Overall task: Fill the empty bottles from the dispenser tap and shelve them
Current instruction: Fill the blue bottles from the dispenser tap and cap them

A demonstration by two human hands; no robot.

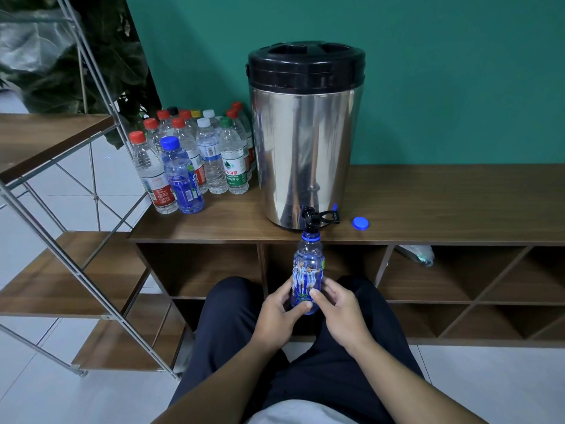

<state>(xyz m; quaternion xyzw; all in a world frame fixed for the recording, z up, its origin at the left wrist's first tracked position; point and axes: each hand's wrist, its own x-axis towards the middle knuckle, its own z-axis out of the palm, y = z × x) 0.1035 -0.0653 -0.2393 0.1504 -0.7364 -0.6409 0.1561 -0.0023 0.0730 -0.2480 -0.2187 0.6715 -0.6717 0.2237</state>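
Note:
A blue-tinted open bottle stands upright under the black tap of a steel dispenser with a black lid. My left hand grips the bottle's lower left side. From the right, my right hand holds the same bottle near its base. Its mouth sits just below the tap spout. The bottle's blue cap lies on the counter to the right of the tap.
Several capped bottles crowd the counter's left end beside the dispenser. Open cubbies run under the counter, one holding a crumpled bag. A metal-framed wooden shelf stands at the left. My knees are below the bottle.

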